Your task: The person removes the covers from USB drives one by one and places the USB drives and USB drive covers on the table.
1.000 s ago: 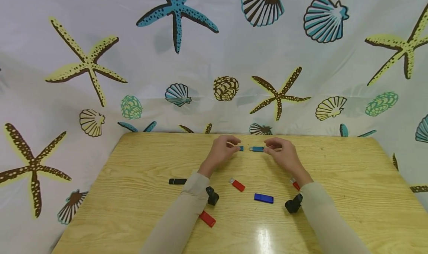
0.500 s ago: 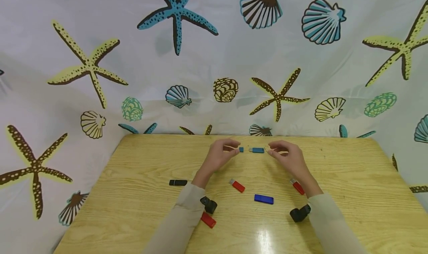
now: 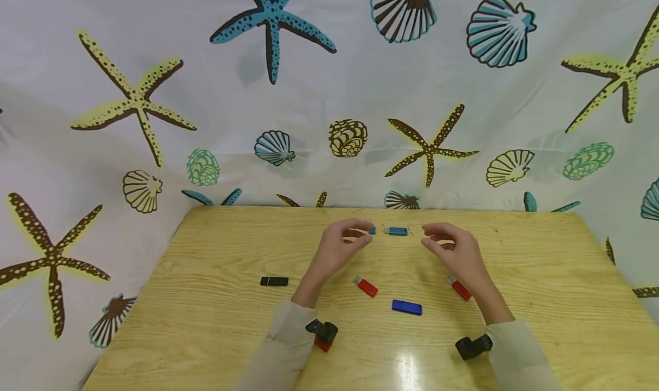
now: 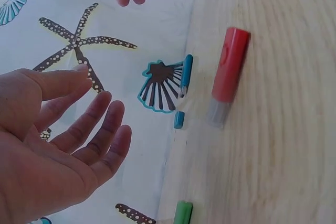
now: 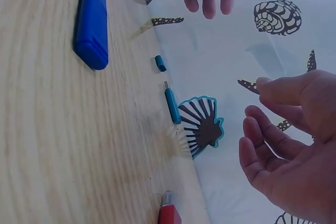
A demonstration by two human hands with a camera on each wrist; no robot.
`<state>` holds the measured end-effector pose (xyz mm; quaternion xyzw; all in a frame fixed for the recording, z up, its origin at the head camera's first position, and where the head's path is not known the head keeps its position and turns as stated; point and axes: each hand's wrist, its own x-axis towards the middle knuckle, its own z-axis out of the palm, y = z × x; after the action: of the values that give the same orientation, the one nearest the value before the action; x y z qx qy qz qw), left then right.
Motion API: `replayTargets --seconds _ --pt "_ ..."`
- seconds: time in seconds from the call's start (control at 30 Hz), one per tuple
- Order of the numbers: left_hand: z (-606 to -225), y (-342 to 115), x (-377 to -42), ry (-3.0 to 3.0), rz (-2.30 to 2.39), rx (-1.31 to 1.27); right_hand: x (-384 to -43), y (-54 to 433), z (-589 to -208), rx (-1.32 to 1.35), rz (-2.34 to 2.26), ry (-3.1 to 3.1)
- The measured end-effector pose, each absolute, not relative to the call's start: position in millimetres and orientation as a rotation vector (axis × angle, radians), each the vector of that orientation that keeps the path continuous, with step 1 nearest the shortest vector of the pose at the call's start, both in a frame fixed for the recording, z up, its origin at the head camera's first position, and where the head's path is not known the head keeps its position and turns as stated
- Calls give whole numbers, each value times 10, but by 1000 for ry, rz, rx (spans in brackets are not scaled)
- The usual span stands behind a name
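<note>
A pale cloth (image 3: 309, 93) printed with starfish and shells fills the upper part and both sides of the head view. Below it a wooden table (image 3: 216, 334) spreads across the lower half. Two beige sleeves rise from the bottom edge, the left sleeve (image 3: 283, 339) near bottom centre and the right sleeve (image 3: 520, 354) at lower right.

The left hand (image 3: 336, 249) is just left of the table's upper middle; it holds nothing, its fingers loosely bent and spread a little, the thumb near the forefinger. The right hand (image 3: 457, 251) mirrors it to the right of the teal stick, also holding nothing, fingers relaxed, thumb and forefinger close together. A black camera sits at each wrist, the left one (image 3: 323, 330) at lower centre, the right one (image 3: 472, 347) farther right.

A dark blue stick (image 3: 407, 307) lies at lower centre, and a black stick (image 3: 274, 281) lies left of the left forearm. Of three red sticks, one (image 3: 366, 287) lies at centre, one (image 3: 460, 288) beside the right forearm, and one (image 3: 323, 345) is partly covered by the left camera. The teal stick (image 3: 396, 231) lies near the table's far edge between the hands, its metal plug bare and pointing left. Smallest, its teal cap (image 4: 179, 120) lies just beyond that plug, apart from it.
</note>
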<state>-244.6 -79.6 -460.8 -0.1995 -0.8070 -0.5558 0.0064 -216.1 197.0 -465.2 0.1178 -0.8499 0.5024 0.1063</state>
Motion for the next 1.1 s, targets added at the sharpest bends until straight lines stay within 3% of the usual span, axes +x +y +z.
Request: replayTargets --seconds 1.1 --pt "-4581 -488 -2048 -2471 -1857 -670 -1581 2247 -4740 222 1341 -2575"
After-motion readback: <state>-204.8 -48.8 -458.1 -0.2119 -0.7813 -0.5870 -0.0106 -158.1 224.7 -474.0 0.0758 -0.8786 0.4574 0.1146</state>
